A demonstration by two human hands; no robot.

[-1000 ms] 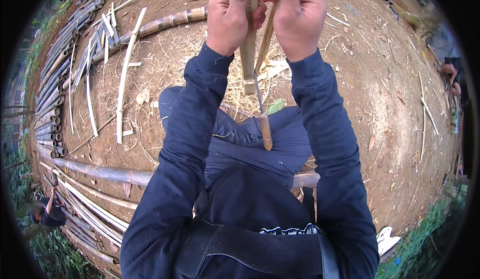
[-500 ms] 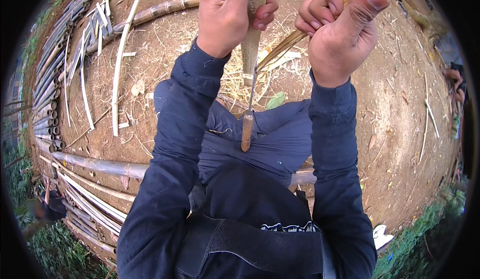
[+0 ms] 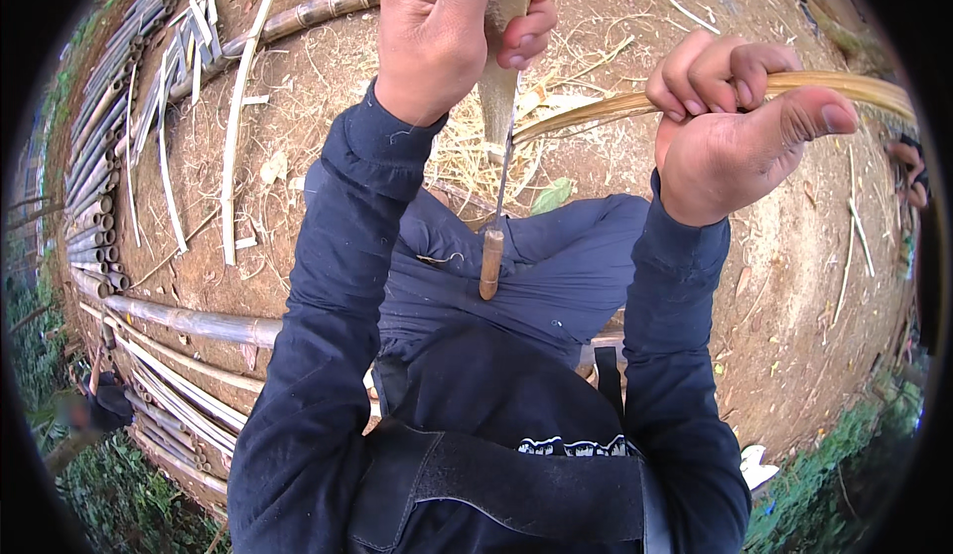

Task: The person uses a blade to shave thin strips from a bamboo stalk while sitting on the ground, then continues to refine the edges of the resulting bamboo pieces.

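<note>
My left hand is closed on a flat, greyish-tan wooden piece at the top middle, its lower end beside the knife blade. A knife stands over my lap, its round wooden handle low between my legs and its thin blade pointing away from me. My right hand has its fingers curled round a long yellowish-brown bamboo strip, the thumb stretched out to the right. The strip's left end meets the blade beside the wooden piece; its other end runs off to the right.
Pale shavings litter the dirt beyond my crossed legs. A thick bamboo pole and split strips lie on the left, near a stack of dark bamboo poles. Another pole passes behind me. People are partly visible at both side rims.
My right hand has moved right and nearer to me, swinging the bamboo strip from a steep slant to almost level. My left hand and the wooden piece have shifted slightly left.
</note>
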